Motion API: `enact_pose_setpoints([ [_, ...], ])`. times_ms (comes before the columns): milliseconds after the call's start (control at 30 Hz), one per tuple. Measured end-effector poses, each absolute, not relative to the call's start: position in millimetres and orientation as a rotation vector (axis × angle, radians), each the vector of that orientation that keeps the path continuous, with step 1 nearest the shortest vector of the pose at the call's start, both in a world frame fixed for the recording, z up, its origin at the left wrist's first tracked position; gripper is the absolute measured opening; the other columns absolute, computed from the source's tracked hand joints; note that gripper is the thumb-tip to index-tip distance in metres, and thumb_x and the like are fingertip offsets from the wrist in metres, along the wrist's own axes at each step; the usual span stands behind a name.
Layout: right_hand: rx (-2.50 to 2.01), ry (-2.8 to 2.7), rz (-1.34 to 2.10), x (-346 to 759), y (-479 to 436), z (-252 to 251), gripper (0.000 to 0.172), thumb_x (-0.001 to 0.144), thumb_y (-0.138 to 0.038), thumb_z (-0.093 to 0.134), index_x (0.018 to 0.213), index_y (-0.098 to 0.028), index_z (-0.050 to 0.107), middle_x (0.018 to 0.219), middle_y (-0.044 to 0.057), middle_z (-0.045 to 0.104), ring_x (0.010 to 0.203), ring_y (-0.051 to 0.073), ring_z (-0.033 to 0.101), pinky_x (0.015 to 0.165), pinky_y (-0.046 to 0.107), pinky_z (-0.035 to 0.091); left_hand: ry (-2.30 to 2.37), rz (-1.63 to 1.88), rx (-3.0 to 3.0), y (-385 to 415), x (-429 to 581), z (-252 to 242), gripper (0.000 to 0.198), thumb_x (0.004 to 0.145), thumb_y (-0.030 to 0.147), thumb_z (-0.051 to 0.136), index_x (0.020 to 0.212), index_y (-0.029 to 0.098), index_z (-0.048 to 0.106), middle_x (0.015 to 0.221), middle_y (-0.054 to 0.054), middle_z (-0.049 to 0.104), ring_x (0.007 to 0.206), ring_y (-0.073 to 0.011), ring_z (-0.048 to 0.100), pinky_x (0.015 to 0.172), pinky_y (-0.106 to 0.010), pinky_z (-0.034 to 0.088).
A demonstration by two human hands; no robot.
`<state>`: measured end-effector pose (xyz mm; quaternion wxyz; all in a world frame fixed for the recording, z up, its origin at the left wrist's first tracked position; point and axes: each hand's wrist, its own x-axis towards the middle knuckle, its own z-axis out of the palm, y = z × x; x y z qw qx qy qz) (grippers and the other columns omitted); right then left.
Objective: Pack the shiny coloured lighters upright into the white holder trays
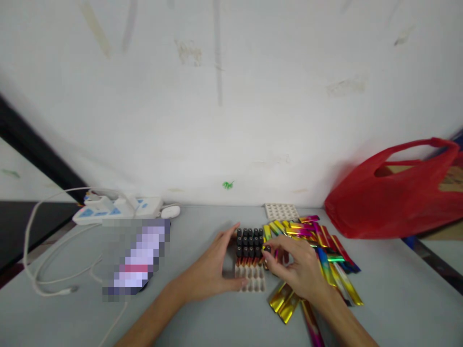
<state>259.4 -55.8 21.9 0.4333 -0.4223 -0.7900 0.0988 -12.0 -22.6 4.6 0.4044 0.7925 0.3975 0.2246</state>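
A white holed tray point(250, 279) stands on the grey table, its far rows filled with upright black-topped tubes point(250, 240) that show reddish-gold lower parts. Its near rows have bare holes. My left hand point(208, 267) is around the tray's left side, thumb on the near part and fingers stretched along the far left, steadying it. At the tray's right edge my right hand point(298, 265) pinches one black-topped tube point(266, 248) between thumb and fingers. The lower part of this tube is hidden by the hand. Shiny coloured foil sleeves point(325, 241) lie beside and behind my right hand.
Another white holed tray point(282, 211) lies by the wall. A red plastic bag point(390, 193) stands at the right. On the left are a power strip point(119, 209), white cables point(32, 241), a white earbud case point(170, 211) and a blurred-out phone point(139, 255).
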Motion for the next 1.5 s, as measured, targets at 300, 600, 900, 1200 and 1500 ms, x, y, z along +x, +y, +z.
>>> enact_pose_setpoints([
  [300, -1.118, -2.011, 0.441, 263.4, -55.8, 21.5, 0.011, 0.102, -0.031, 0.074, 0.109, -0.022, 0.077, 0.078, -0.001, 0.077, 0.063, 0.017, 0.071, 0.062, 0.027, 0.052, 1.008, 0.573, 2.007, -23.3, -12.5, 4.0, 0.124, 0.083, 0.046, 0.095, 0.178, 0.024, 0.018, 0.181, -0.017, 0.030, 0.168, -0.0386, 0.031, 0.141, -0.055, 0.023],
  [600, -1.164, -2.066, 0.492, 261.6, -55.8, 23.0, 0.017, 0.106, -0.037, 0.071, 0.114, -0.023, 0.077, 0.071, -0.003, 0.073, 0.058, 0.015, 0.065, 0.060, 0.026, 0.047, 0.998, 0.573, 2.025, -22.1, -12.7, 2.4, 0.123, 0.084, 0.044, 0.094, 0.178, 0.025, 0.017, 0.181, -0.016, 0.029, 0.168, -0.0379, 0.030, 0.141, -0.055, 0.023],
  [900, -1.419, -1.779, 0.453, 262.6, -52.4, 21.9, 0.022, 0.111, -0.039, 0.057, 0.106, -0.022, 0.070, 0.062, -0.006, 0.062, 0.054, 0.017, 0.060, 0.057, 0.029, 0.039, 1.008, 0.563, 2.027, -23.0, -11.9, 5.5, 0.123, 0.083, 0.045, 0.095, 0.178, 0.025, 0.018, 0.180, -0.017, 0.031, 0.167, -0.0375, 0.032, 0.141, -0.055, 0.023],
  [1200, -1.786, -2.093, 0.403, 260.8, -46.4, 19.5, 0.019, 0.099, -0.029, 0.068, 0.116, -0.023, 0.075, 0.073, 0.000, 0.074, 0.070, 0.025, 0.070, 0.065, 0.032, 0.032, 0.952, 0.565, 2.049, -19.1, -14.7, 0.0, 0.154, 0.058, 0.045, 0.110, 0.178, 0.026, 0.014, 0.180, -0.019, 0.028, 0.167, -0.0422, 0.030, 0.141, -0.057, 0.021],
  [1500, -1.723, -2.151, 0.555, 261.2, -49.6, 25.7, 0.036, 0.102, -0.031, 0.064, 0.137, -0.023, 0.070, 0.076, 0.001, 0.074, 0.070, 0.026, 0.070, 0.065, 0.031, 0.032, 0.953, 0.558, 2.032, -18.5, -14.5, -0.4, 0.154, 0.059, 0.045, 0.110, 0.178, 0.027, 0.014, 0.180, -0.019, 0.028, 0.167, -0.0416, 0.029, 0.141, -0.058, 0.020],
])
